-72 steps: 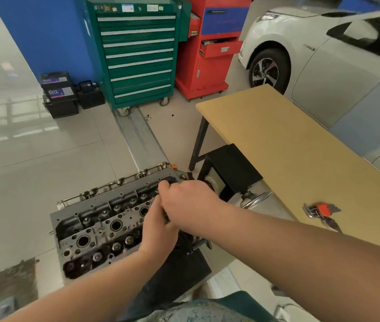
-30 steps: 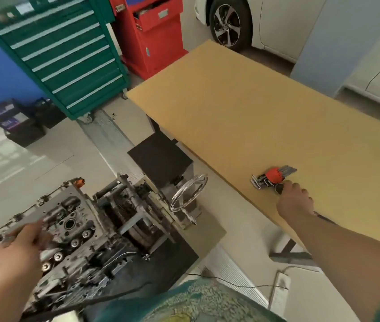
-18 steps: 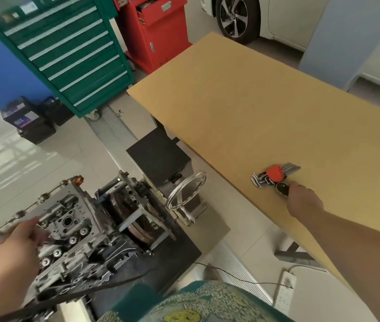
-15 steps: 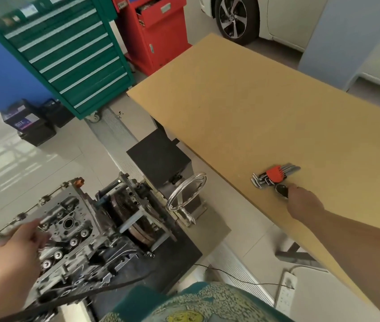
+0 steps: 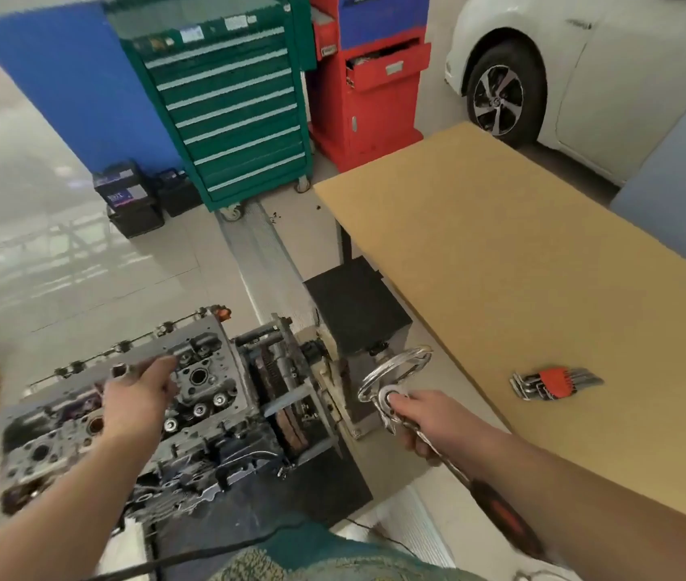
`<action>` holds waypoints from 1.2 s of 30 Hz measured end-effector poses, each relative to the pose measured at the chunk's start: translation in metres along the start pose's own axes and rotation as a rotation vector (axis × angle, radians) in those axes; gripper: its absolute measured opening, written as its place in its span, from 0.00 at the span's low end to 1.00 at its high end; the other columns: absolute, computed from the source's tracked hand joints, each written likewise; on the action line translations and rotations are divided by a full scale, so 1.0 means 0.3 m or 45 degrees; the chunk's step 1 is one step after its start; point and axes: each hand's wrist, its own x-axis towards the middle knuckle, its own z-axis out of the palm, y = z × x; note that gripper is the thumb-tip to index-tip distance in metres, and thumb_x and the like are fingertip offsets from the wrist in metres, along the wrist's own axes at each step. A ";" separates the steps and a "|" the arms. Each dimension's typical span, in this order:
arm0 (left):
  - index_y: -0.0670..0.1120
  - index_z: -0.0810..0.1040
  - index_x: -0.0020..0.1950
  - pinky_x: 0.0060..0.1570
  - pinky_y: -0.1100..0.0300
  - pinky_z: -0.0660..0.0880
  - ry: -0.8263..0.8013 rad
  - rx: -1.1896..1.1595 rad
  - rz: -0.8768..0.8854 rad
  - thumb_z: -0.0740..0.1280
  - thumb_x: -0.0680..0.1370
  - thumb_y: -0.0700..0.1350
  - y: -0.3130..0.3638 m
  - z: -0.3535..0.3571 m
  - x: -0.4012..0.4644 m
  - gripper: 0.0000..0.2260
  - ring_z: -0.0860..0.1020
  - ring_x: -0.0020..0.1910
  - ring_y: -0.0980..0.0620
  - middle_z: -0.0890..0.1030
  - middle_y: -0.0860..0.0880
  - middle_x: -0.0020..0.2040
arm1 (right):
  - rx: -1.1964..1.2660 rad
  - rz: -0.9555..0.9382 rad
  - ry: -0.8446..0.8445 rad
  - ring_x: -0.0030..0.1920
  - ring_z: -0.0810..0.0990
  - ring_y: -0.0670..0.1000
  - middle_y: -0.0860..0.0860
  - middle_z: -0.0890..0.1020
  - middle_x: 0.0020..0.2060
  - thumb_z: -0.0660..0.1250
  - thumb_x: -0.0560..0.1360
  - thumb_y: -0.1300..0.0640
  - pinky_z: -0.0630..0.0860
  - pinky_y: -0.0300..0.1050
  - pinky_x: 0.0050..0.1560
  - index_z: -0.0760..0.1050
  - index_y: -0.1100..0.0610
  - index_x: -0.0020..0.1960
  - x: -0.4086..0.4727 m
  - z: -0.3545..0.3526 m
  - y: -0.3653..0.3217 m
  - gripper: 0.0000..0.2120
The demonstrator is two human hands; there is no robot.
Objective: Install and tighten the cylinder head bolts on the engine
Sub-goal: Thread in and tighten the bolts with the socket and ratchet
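Gripping the ratchet [image 5: 437, 450] near its head, the right hand [image 5: 433, 425] sat right of the cylinder head [image 5: 203, 383], handle trailing back, while the left hand [image 5: 136, 396] pinched a socket [image 5: 123, 369] over it.

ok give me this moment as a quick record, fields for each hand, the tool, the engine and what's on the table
left hand: over the cylinder head, holding a small metal piece
right hand: grips the ratchet near its head
ratchet: handle runs back under the forearm, off the table
table: hex key set lying on it
engine: on its stand, handwheel at the end
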 end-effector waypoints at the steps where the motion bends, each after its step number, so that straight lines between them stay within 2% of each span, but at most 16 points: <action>1: 0.47 0.82 0.42 0.32 0.55 0.68 -0.042 0.000 -0.005 0.70 0.81 0.51 0.008 0.011 -0.008 0.11 0.69 0.28 0.51 0.77 0.51 0.28 | 0.003 -0.033 -0.046 0.28 0.72 0.50 0.55 0.81 0.34 0.61 0.84 0.42 0.66 0.43 0.28 0.78 0.59 0.53 -0.006 0.062 -0.072 0.20; 4: 0.45 0.80 0.45 0.29 0.58 0.65 -0.129 0.022 -0.044 0.71 0.80 0.53 0.019 -0.003 -0.016 0.12 0.66 0.24 0.54 0.76 0.50 0.30 | 0.046 -0.156 -0.193 0.26 0.69 0.50 0.55 0.79 0.33 0.61 0.84 0.43 0.62 0.45 0.28 0.75 0.57 0.54 -0.030 0.257 -0.296 0.17; 6: 0.45 0.78 0.47 0.28 0.60 0.65 -0.141 0.037 -0.080 0.72 0.78 0.55 0.018 -0.021 -0.015 0.14 0.67 0.22 0.55 0.76 0.51 0.28 | 0.048 -0.217 -0.284 0.26 0.67 0.50 0.55 0.78 0.33 0.62 0.83 0.43 0.60 0.45 0.28 0.76 0.56 0.54 -0.050 0.378 -0.432 0.16; 8: 0.41 0.77 0.44 0.27 0.60 0.66 -0.186 0.068 -0.056 0.72 0.77 0.56 0.021 -0.036 -0.016 0.17 0.67 0.22 0.53 0.74 0.51 0.26 | -0.020 -0.252 -0.341 0.26 0.67 0.51 0.55 0.77 0.33 0.63 0.83 0.42 0.60 0.46 0.28 0.77 0.55 0.55 -0.063 0.481 -0.540 0.16; 10: 0.38 0.74 0.37 0.27 0.60 0.63 -0.318 -0.007 0.046 0.71 0.76 0.53 0.024 -0.044 -0.017 0.19 0.64 0.25 0.50 0.70 0.48 0.28 | -0.105 -0.267 -0.379 0.26 0.67 0.50 0.55 0.77 0.33 0.63 0.83 0.41 0.60 0.45 0.27 0.78 0.54 0.57 -0.067 0.569 -0.623 0.16; 11: 0.41 0.72 0.33 0.27 0.59 0.61 -0.364 -0.042 0.077 0.70 0.75 0.52 0.028 -0.048 -0.016 0.18 0.63 0.26 0.50 0.69 0.48 0.28 | -0.139 -0.274 -0.387 0.26 0.67 0.50 0.55 0.77 0.33 0.63 0.83 0.41 0.60 0.45 0.28 0.78 0.53 0.57 -0.068 0.607 -0.655 0.16; 13: 0.44 0.72 0.32 0.30 0.56 0.62 -0.415 -0.029 0.132 0.68 0.75 0.48 0.028 -0.057 -0.004 0.14 0.64 0.29 0.51 0.70 0.47 0.29 | -0.188 -0.281 -0.366 0.26 0.66 0.50 0.55 0.76 0.34 0.63 0.83 0.42 0.59 0.45 0.28 0.78 0.52 0.58 -0.065 0.669 -0.702 0.15; 15: 0.38 0.74 0.34 0.34 0.52 0.66 -0.478 0.021 0.196 0.66 0.78 0.40 0.015 -0.062 0.010 0.14 0.67 0.32 0.50 0.73 0.44 0.31 | -0.242 -0.269 -0.329 0.26 0.66 0.50 0.56 0.76 0.34 0.63 0.83 0.42 0.60 0.44 0.27 0.79 0.52 0.58 -0.055 0.712 -0.731 0.15; 18: 0.31 0.79 0.42 0.38 0.42 0.73 -0.591 -0.017 0.270 0.66 0.81 0.37 -0.010 -0.062 0.031 0.11 0.72 0.35 0.48 0.80 0.33 0.37 | -0.340 -0.221 -0.282 0.26 0.67 0.50 0.57 0.76 0.36 0.64 0.83 0.42 0.61 0.44 0.27 0.79 0.51 0.57 -0.037 0.745 -0.749 0.14; 21: 0.34 0.81 0.45 0.42 0.38 0.77 -0.668 -0.084 0.250 0.68 0.79 0.45 -0.019 -0.062 0.054 0.14 0.75 0.37 0.46 0.82 0.32 0.43 | -0.436 -0.204 -0.264 0.25 0.70 0.48 0.55 0.76 0.34 0.65 0.82 0.42 0.63 0.41 0.25 0.81 0.48 0.55 -0.021 0.756 -0.772 0.12; 24: 0.41 0.83 0.48 0.44 0.37 0.79 -0.752 -0.087 0.222 0.68 0.76 0.55 -0.028 -0.059 0.074 0.17 0.78 0.37 0.41 0.84 0.37 0.44 | -0.608 -0.224 -0.292 0.33 0.72 0.53 0.52 0.79 0.35 0.67 0.80 0.40 0.65 0.41 0.27 0.81 0.43 0.54 -0.007 0.743 -0.813 0.09; 26: 0.45 0.84 0.49 0.43 0.40 0.80 -0.817 -0.062 0.228 0.69 0.76 0.59 -0.037 -0.055 0.088 0.18 0.80 0.38 0.40 0.85 0.41 0.43 | -0.763 -0.235 -0.328 0.37 0.74 0.55 0.52 0.81 0.38 0.67 0.79 0.38 0.67 0.44 0.31 0.81 0.41 0.53 0.003 0.731 -0.847 0.10; 28: 0.48 0.83 0.47 0.35 0.50 0.76 -0.874 -0.044 0.221 0.69 0.75 0.62 -0.047 -0.051 0.101 0.18 0.75 0.32 0.50 0.83 0.45 0.38 | -0.925 -0.235 -0.359 0.37 0.77 0.51 0.50 0.83 0.41 0.67 0.78 0.37 0.70 0.45 0.34 0.81 0.40 0.51 0.015 0.725 -0.886 0.09; 30: 0.50 0.81 0.46 0.29 0.61 0.71 -0.916 -0.045 0.202 0.70 0.75 0.62 -0.052 -0.048 0.113 0.16 0.72 0.29 0.57 0.80 0.51 0.33 | -1.064 -0.223 -0.420 0.32 0.76 0.47 0.49 0.81 0.36 0.66 0.78 0.39 0.69 0.43 0.32 0.81 0.42 0.49 0.028 0.728 -0.932 0.09; 34: 0.50 0.81 0.47 0.29 0.63 0.70 -0.960 -0.060 0.189 0.70 0.76 0.59 -0.052 -0.052 0.130 0.13 0.72 0.29 0.57 0.78 0.53 0.33 | -1.334 -0.206 -0.478 0.30 0.72 0.51 0.52 0.80 0.32 0.65 0.80 0.40 0.69 0.51 0.38 0.80 0.52 0.49 0.061 0.746 -1.011 0.16; 36: 0.51 0.82 0.46 0.28 0.66 0.70 -0.988 -0.050 0.188 0.71 0.77 0.56 -0.047 -0.058 0.130 0.09 0.73 0.28 0.58 0.79 0.53 0.33 | -1.470 -0.208 -0.472 0.30 0.73 0.50 0.52 0.81 0.32 0.65 0.80 0.38 0.70 0.50 0.38 0.81 0.52 0.48 0.074 0.757 -1.032 0.18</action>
